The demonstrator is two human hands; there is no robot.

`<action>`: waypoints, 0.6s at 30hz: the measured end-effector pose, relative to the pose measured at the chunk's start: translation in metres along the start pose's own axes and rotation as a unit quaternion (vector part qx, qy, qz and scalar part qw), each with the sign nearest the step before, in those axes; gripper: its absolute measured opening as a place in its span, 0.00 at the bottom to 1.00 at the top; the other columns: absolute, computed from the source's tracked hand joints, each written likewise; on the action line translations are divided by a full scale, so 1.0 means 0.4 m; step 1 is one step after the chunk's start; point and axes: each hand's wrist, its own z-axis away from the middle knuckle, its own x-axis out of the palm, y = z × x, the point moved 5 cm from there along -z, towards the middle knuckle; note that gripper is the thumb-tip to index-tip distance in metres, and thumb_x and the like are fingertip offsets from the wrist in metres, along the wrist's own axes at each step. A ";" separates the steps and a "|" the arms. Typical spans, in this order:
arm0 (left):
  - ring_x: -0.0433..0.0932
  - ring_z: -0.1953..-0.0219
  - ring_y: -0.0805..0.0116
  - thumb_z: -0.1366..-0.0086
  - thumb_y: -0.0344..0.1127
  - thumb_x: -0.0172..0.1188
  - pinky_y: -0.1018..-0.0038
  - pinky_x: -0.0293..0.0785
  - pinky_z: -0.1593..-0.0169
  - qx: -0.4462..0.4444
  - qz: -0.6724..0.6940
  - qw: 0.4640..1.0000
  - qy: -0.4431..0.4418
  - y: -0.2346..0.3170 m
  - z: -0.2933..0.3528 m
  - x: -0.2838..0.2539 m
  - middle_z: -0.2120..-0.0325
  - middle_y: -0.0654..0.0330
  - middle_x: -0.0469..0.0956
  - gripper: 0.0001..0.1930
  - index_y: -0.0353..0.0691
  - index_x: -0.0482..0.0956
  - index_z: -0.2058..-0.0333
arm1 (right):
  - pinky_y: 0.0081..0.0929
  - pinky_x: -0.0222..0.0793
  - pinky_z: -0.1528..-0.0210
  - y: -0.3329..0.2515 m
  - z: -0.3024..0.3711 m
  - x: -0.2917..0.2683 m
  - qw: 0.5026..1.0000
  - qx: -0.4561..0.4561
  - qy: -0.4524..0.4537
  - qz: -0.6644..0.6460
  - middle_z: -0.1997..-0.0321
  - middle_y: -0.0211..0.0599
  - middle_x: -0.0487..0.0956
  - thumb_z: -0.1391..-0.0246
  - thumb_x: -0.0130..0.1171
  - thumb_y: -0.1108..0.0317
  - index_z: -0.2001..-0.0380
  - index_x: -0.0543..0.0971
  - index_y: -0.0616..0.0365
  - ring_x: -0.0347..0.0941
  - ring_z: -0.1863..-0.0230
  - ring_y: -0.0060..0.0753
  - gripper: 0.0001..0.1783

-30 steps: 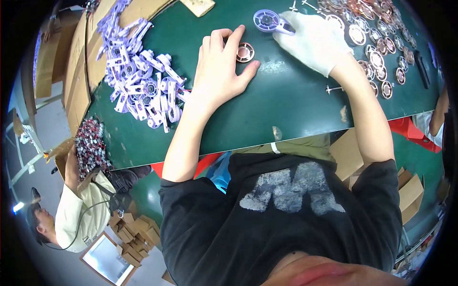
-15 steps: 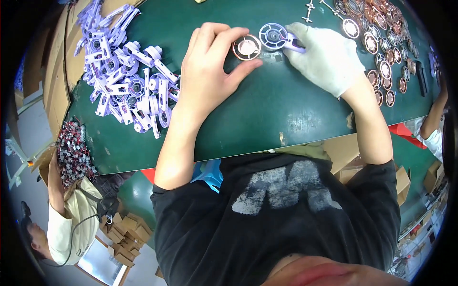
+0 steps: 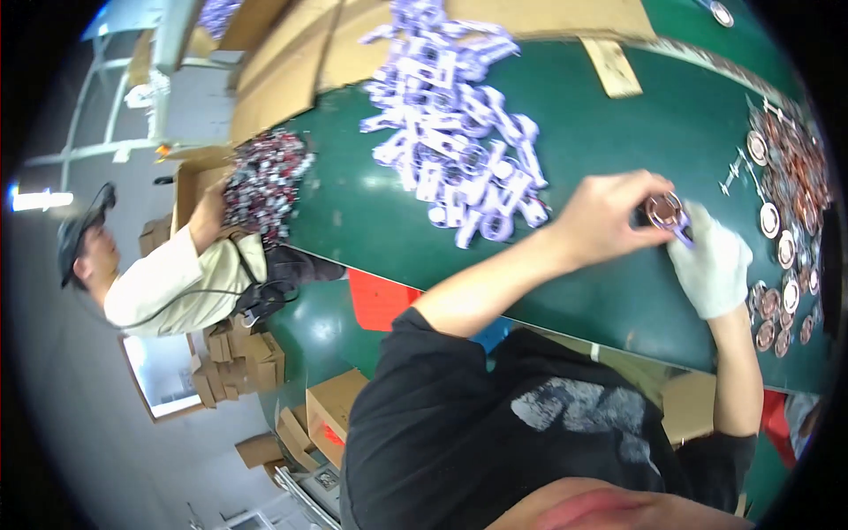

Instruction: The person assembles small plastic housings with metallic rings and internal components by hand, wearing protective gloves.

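Observation:
My left hand (image 3: 614, 216), bare, pinches a round copper-coloured grille cover (image 3: 662, 210) by its rim between thumb and fingers. A white glove covers my right hand (image 3: 714, 263), which is closed on a lavender handheld fan body (image 3: 683, 231); only a small part of it shows. The cover sits against the round head of the fan body, hiding most of it. Whether the cover is seated cannot be made out. Left of my hands lies a heap of lavender fan bodies (image 3: 442, 132). Several copper-coloured grille covers (image 3: 786, 247) are spread at the right.
Under both hands is a green table (image 3: 406, 243), with cardboard (image 3: 565, 19) along its far edge. A flat cardboard strip (image 3: 611, 69) lies there. At the left, a co-worker (image 3: 177, 274) reaches into a pile of small red, black and white parts (image 3: 265, 181). A red bin (image 3: 380, 300) stands below the edge.
The cover and the fan body were side by side; now the cover is over the fan's head. My view has swung left, bringing more of the co-worker into sight.

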 end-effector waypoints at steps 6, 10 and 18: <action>0.83 0.62 0.60 0.52 0.31 0.77 0.68 0.81 0.57 0.184 -0.046 0.982 0.007 0.045 0.002 -0.024 0.54 0.56 0.83 0.25 0.39 0.78 0.55 | 0.34 0.72 0.67 -0.017 -0.043 -0.004 0.888 0.159 -0.226 -0.368 0.75 0.43 0.78 0.43 0.61 0.66 0.57 0.78 0.62 0.76 0.74 0.34 0.13; 0.82 0.60 0.59 0.51 0.30 0.76 0.67 0.79 0.55 0.201 -0.037 0.979 -0.003 0.065 -0.002 -0.019 0.54 0.57 0.83 0.25 0.39 0.78 0.53 | 0.33 0.70 0.68 -0.017 -0.035 0.022 0.879 0.177 -0.249 -0.365 0.76 0.41 0.77 0.39 0.61 0.60 0.58 0.77 0.64 0.74 0.73 0.31 0.16; 0.82 0.58 0.60 0.47 0.30 0.73 0.65 0.75 0.51 0.070 0.092 0.993 0.015 0.053 0.001 -0.004 0.58 0.57 0.84 0.15 0.37 0.83 0.60 | 0.41 0.73 0.64 -0.039 -0.027 0.003 0.952 -0.002 -0.140 -0.271 0.68 0.53 0.81 0.40 0.59 0.62 0.59 0.79 0.62 0.80 0.66 0.55 0.14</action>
